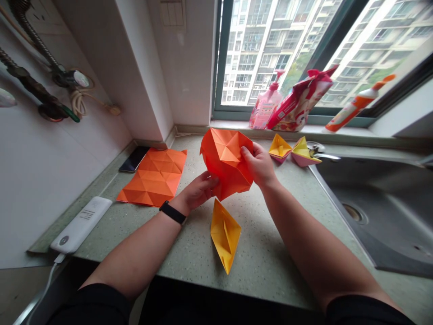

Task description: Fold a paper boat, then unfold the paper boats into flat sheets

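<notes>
Orange paper [223,164], part-folded, is pinched at its lower edge by the left hand [198,192] and at its right side by the right hand [260,166], held clear of the counter [270,253] above a yellow boat [225,234], seemingly so both faces are reachable.

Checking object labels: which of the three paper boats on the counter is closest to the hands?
The all-yellow boat lying alone just below the left hand holding the orange paper. The other two have pink undersides and sit beside the sink.

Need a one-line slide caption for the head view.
Left hand and right hand hold creased orange paper near a yellow paper boat on the counter.
</notes>
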{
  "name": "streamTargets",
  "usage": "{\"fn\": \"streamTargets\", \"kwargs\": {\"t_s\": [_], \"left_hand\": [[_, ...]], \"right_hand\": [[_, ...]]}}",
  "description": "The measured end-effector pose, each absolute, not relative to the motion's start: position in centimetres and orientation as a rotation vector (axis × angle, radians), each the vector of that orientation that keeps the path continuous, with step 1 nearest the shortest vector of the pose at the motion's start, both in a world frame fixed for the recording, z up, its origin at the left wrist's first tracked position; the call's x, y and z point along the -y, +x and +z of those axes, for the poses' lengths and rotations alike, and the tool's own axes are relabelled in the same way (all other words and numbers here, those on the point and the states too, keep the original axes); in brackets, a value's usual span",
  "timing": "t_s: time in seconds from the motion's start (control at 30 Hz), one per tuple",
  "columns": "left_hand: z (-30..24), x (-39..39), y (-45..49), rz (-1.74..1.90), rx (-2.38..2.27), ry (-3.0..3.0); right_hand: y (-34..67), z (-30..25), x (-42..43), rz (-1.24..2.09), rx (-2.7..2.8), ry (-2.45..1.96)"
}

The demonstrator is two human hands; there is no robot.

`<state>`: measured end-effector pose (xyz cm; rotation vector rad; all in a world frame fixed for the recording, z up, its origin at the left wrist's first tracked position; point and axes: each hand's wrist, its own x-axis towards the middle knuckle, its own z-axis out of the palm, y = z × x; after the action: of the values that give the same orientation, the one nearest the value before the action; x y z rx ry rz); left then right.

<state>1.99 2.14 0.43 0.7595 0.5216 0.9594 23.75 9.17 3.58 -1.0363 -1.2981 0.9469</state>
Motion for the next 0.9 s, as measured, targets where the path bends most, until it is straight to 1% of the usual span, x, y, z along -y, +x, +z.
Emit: {"fn": "streamTargets", "kwargs": {"t_s": [0.1, 0.33, 0.43, 0.5, 0.7, 0.9], "left_hand": [[0.3, -2.0, 2.2, 0.915, -0.465, 0.779], [-0.2, -2.6, 2.0, 0.921, -0.423, 0.804], [0.0, -2.9, 1.9, 0.969, -0.408, 0.76], [0.3, -3.0, 1.8, 1.005, -0.411, 0.71], [0.7, -3.2, 1.4, 1.136, -0.519, 0.555], [-0.3, -4.1, 1.3, 1.374, -0.699, 0.53]], "right_hand": [[22.4, 3.3, -8.5, 1.072, 1.164, -0.986], [19.9, 2.4, -6.4, 1.641, 1.013, -1.011], [19.8, 2.4, -6.1, 1.793, 1.008, -0.972], [20.0, 2.7, -6.2, 1.782, 1.0, -0.93], [22.7, 4.2, -8.0, 1.566, 0.977, -0.927], [28.0, 6.6, -9.8, 1.227, 1.063, -0.873]]}}
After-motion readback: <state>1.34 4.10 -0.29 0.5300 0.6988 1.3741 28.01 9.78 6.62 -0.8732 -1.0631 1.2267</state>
